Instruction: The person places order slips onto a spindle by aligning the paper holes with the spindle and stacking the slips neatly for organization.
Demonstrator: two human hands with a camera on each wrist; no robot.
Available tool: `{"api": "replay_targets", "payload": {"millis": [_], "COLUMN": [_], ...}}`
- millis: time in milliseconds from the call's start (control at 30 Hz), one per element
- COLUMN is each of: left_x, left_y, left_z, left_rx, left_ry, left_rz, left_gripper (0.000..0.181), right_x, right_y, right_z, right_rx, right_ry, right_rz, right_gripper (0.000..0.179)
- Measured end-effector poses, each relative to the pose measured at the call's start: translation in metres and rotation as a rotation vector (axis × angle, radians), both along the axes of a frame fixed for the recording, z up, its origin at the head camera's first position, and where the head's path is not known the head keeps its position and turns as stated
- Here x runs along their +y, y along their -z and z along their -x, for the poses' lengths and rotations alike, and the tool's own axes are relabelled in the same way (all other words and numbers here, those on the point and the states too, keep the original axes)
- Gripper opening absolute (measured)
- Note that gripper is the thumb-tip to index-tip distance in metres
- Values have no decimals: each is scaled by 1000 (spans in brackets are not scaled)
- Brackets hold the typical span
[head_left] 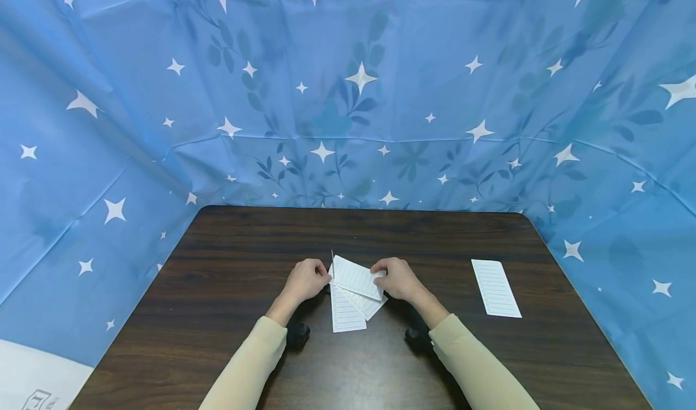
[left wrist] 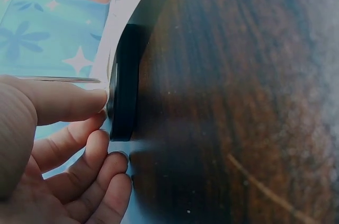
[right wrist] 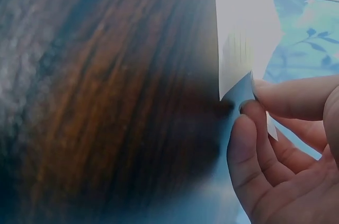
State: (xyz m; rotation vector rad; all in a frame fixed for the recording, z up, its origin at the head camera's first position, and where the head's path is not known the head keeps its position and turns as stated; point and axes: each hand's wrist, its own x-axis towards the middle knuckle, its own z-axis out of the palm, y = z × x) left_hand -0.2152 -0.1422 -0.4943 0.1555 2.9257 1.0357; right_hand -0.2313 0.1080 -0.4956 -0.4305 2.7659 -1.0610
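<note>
pale sleeves [head_left: 244,365] near illegibly printed white cards [head_left: 354,277]

plain pale yellow sleeves on this person, kinda creamy tbh, and the left sleeve [head_left: 244,361] and right sleeve [head_left: 481,361] match. cuffs [head_left: 275,329] sit back from the wrists, so the left hand [head_left: 306,280] and right hand [head_left: 401,280] are bare. there's also a chunky black lump [head_left: 297,336] by the left cuff and a similar dark blob [head_left: 417,340] by the right one, roundish, too dark to make out details.
</note>
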Motion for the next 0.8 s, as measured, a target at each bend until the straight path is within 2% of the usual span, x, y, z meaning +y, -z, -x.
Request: {"api": "replay_targets", "payload": {"millis": [233,433,633,800], "left_x": [1,1,0,0], "left_y": [-2,-1,0,0], "left_z": [-1,1,1,0], "left_rx": [-5,0,8,7], "left_ry": [4,8,72,108], "left_rz": [13,18,21,31], "left_gripper": [14,10,16,12], "right_x": [-1,-2,-2,0], "right_y": [0,-1,-2,-3], "right_z": [-1,-2,-3,-4], "right_rx": [-16,5,26,41], "right_ry": [18,20,17,11], "right_rz": [-30,-49,-68,-80], "right_gripper": [19,19,20,21]}}
